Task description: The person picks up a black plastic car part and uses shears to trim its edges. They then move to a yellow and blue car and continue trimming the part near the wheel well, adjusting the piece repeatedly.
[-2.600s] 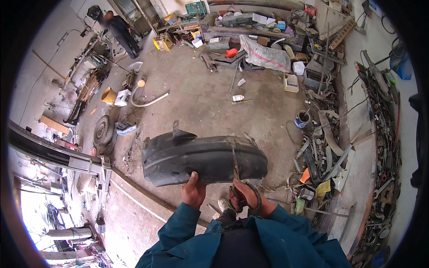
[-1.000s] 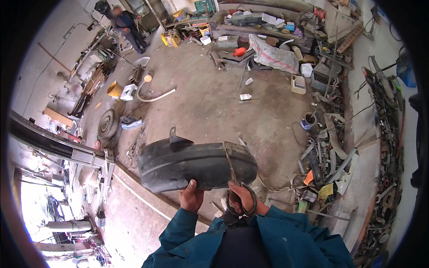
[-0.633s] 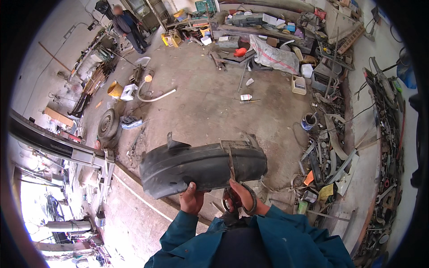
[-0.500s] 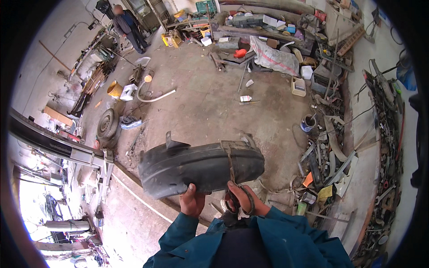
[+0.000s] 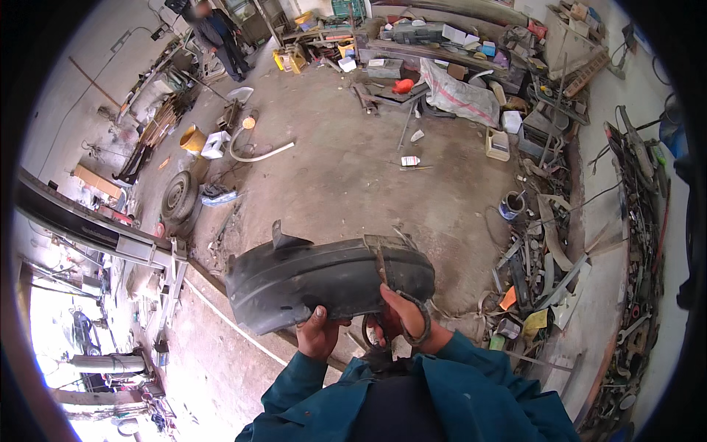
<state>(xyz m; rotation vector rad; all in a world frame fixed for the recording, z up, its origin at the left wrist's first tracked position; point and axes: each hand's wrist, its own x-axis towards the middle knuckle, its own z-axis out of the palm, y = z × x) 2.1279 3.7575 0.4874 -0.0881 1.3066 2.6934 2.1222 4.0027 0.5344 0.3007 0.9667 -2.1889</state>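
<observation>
1) Fingers of the left hand (image 5: 317, 337) pinch the near edge of the black plastic panel (image 5: 324, 276), thumb on top, the rest curled mostly out of sight below; those of the right hand (image 5: 401, 315) are wrapped round the loop handles of the scissors (image 5: 426, 323)
2) Compared with half a second ago, the handles are spread wider apart; against the earliest view, the panel's left end has dipped lower in the frame
3) Held in the middle of the frame, the panel has its long axis running left to right, left end a little lower; its tab (image 5: 280, 237) points up the frame, and the blades lie across its right part, whether biting in cannot be told
4) Beyond its far edge, concrete floor (image 5: 339, 184) stretches up to a small white bottle (image 5: 410, 160); a scrap heap (image 5: 532, 272) borders the right, well apart, and a white strip (image 5: 237, 325) slants past the lower left
</observation>
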